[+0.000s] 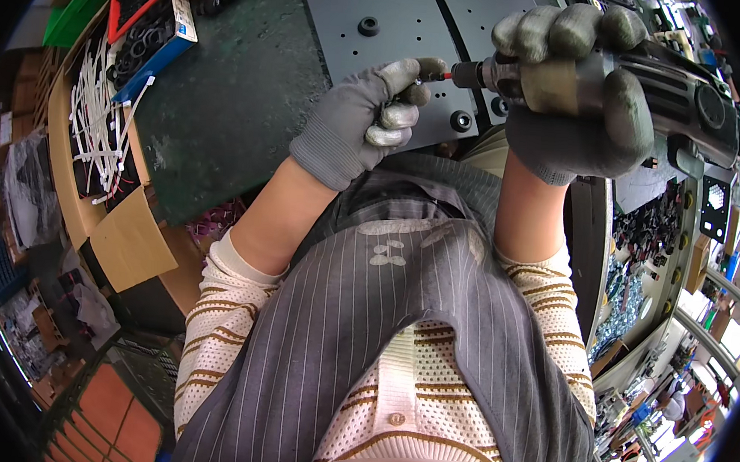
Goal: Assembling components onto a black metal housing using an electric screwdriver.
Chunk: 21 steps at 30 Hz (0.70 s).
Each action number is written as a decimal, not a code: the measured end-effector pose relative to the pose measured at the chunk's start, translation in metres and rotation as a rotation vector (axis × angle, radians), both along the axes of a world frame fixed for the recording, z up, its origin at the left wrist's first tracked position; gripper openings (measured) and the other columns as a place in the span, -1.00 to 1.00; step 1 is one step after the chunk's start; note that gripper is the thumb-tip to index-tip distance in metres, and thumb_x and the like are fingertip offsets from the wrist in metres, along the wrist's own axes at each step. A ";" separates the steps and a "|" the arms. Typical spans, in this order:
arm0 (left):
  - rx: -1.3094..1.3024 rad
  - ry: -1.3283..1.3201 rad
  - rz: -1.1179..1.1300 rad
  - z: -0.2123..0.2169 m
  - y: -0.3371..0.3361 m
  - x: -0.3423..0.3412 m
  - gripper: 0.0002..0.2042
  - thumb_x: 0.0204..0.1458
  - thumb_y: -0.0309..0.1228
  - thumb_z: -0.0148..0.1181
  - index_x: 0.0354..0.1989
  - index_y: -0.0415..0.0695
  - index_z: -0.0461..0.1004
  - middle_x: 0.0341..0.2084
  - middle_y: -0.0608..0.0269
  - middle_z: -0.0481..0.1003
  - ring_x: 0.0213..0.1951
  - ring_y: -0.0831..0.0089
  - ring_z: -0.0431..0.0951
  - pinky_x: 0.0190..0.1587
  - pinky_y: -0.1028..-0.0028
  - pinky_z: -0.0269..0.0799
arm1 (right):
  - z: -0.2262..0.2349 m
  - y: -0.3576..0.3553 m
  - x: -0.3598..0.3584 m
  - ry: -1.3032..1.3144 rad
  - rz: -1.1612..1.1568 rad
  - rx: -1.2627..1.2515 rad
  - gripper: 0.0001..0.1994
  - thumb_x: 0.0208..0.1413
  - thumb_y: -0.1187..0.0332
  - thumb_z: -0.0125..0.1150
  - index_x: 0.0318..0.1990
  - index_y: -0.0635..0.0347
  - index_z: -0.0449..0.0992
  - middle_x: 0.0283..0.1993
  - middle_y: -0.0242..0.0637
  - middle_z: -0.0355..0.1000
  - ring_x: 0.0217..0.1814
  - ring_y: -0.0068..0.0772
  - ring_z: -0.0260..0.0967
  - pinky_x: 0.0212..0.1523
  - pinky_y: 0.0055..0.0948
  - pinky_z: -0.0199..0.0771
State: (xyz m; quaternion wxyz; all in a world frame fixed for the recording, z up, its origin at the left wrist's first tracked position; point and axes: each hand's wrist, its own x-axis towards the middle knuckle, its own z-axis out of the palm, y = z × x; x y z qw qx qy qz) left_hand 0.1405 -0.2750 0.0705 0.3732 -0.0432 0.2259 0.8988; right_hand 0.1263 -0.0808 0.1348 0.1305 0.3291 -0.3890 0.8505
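My right hand (581, 100), in a grey glove with worn pale fingertips, is wrapped round a dark power screwdriver (675, 102). The tool lies nearly level, and its bit (446, 77), with a red band, points left. At the bit's tip, my gloved left hand (365, 115) has its thumb and forefinger pinched together, the other fingers curled. Whatever small dark piece sits between those fingertips is too small to name. Below both hands lies a dark grey metal panel (400, 48) with small holes, slots and round black feet (368, 27). A second grey panel (479, 15) lies beside it across a narrow gap.
On the left of the dark green worktop (224, 109) stand a red bin (137, 0) of dark parts, a blue box (155, 53) of black rings and a cardboard box (133, 240) with white cable ties (99, 118). Trays of small hardware (632, 292) stand at right.
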 end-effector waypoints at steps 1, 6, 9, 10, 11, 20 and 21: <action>0.010 -0.012 -0.011 -0.001 0.000 0.001 -0.69 0.33 -0.35 -0.06 0.08 -0.34 0.35 -0.42 0.24 0.44 -0.63 0.71 0.24 -0.72 0.77 0.18 | -0.001 0.002 -0.001 0.043 0.062 0.018 -0.50 0.10 0.15 0.01 0.19 0.12 0.30 -0.17 -0.23 0.35 -0.21 -0.25 0.26 -0.13 -0.14 0.23; 0.299 -0.048 -0.146 -0.002 0.002 0.008 -0.70 0.34 -0.34 -0.10 0.07 -0.33 0.35 -0.53 0.29 0.39 -0.71 0.73 0.16 -0.78 0.78 0.12 | -0.007 0.010 0.000 -0.051 0.216 -0.102 -0.56 0.05 0.10 0.07 0.06 0.07 0.29 -0.24 -0.34 0.27 -0.23 -0.37 0.21 -0.18 -0.27 0.17; 0.166 -0.038 -0.099 0.003 0.007 0.014 -0.69 0.35 -0.33 -0.13 0.07 -0.33 0.35 -0.55 0.29 0.40 -0.75 0.73 0.13 -0.81 0.78 0.09 | -0.011 0.012 0.005 -0.328 0.064 -0.336 -0.61 0.02 0.11 0.13 -0.07 0.15 0.35 -0.34 -0.34 0.23 -0.30 -0.36 0.20 -0.22 -0.31 0.18; 0.099 -0.045 -0.074 0.004 0.009 0.015 -0.69 0.36 -0.33 -0.14 0.07 -0.33 0.35 -0.54 0.29 0.41 -0.73 0.73 0.15 -0.80 0.78 0.11 | -0.013 0.011 0.005 -0.354 0.088 -0.388 -0.61 0.02 0.11 0.14 -0.08 0.18 0.37 -0.34 -0.33 0.24 -0.30 -0.34 0.21 -0.23 -0.30 0.18; 0.066 -0.053 -0.043 0.006 0.012 0.017 -0.69 0.36 -0.34 -0.14 0.08 -0.33 0.34 -0.53 0.28 0.42 -0.72 0.73 0.16 -0.80 0.78 0.12 | -0.014 0.011 0.006 -0.354 0.024 -0.366 -0.60 0.02 0.12 0.14 -0.08 0.19 0.38 -0.34 -0.32 0.25 -0.30 -0.33 0.22 -0.22 -0.29 0.19; -0.020 -0.036 0.011 0.012 0.013 0.016 -0.67 0.37 -0.33 -0.15 0.08 -0.37 0.33 -0.46 0.25 0.49 -0.65 0.73 0.24 -0.73 0.77 0.16 | -0.011 0.016 0.011 -0.172 0.001 -0.280 -0.67 0.12 0.17 0.03 0.00 0.06 0.42 -0.20 -0.25 0.50 -0.20 -0.17 0.45 -0.07 -0.04 0.39; -0.027 -0.032 0.012 0.011 0.013 0.017 -0.67 0.37 -0.32 -0.15 0.07 -0.37 0.33 -0.45 0.26 0.50 -0.66 0.73 0.23 -0.73 0.77 0.15 | -0.011 0.015 0.012 -0.148 0.054 -0.265 -0.66 0.13 0.20 0.04 0.05 0.03 0.39 -0.16 -0.23 0.50 -0.18 -0.20 0.44 -0.07 -0.08 0.38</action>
